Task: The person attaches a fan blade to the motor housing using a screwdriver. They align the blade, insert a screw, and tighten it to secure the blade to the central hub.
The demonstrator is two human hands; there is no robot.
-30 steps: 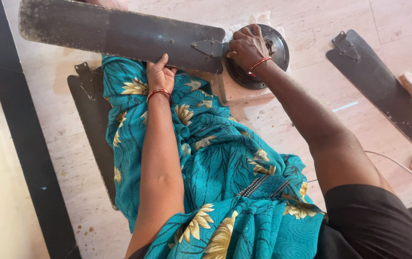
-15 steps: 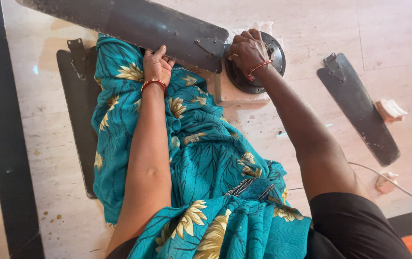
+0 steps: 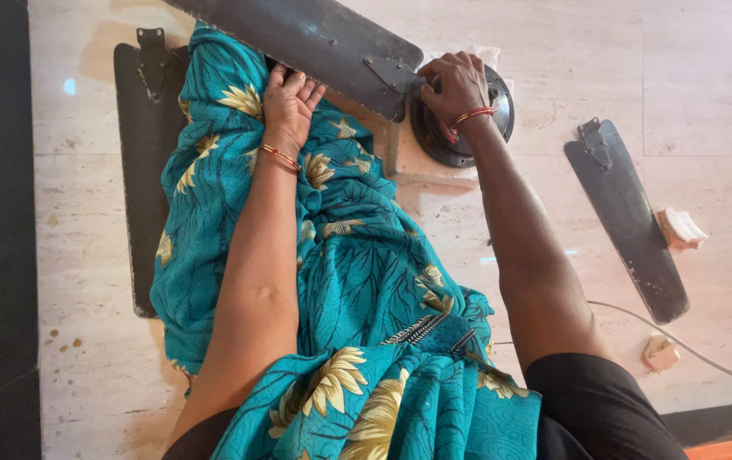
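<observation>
A dark, dusty fan blade (image 3: 315, 38) runs from the top left down to a round black fan motor hub (image 3: 494, 119), joined to it by a metal bracket. My left hand (image 3: 289, 102) grips the blade's near edge, fingers tucked under it, above my knee in teal flowered cloth. My right hand (image 3: 455, 85) is clenched over the hub where the bracket meets it; whatever lies under the fingers is hidden. The hub sits on a pale stone block (image 3: 430, 170).
A second blade (image 3: 140, 170) lies on the marble floor, partly under my leg at left. A third blade (image 3: 626, 217) lies at right beside a pale rag (image 3: 681, 228), a small pale lump (image 3: 660, 351) and a white cable (image 3: 707, 353). A black floor strip (image 3: 4, 230) runs down the left.
The blade's outer end has swung up and out of the top of the view. My left hand has slid up along its edge. My right hand stays on the hub.
</observation>
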